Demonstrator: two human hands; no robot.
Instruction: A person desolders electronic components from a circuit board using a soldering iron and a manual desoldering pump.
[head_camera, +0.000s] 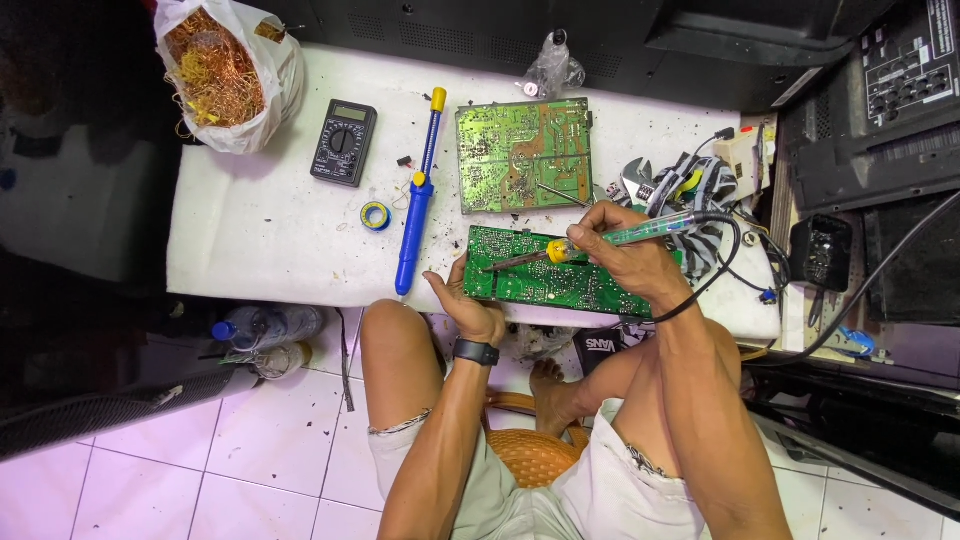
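Note:
A long green circuit board (530, 280) lies at the near edge of the white table (260, 230). My left hand (465, 300) grips its left end, thumb on top. My right hand (620, 250) holds a soldering iron (600, 240) with a clear handle and yellow collar. The iron's tip rests on the left part of that board. A black cord runs from the iron's handle over my right wrist. A second, squarer green circuit board (522, 155) lies just beyond.
A blue and yellow desoldering pump (418, 200), a small solder roll (376, 216) and a black multimeter (343, 142) lie to the left. A bag of copper wire (225, 70) sits at the far left corner. Tools and cables (690, 185) crowd the right; bottles (265, 325) stand on the floor.

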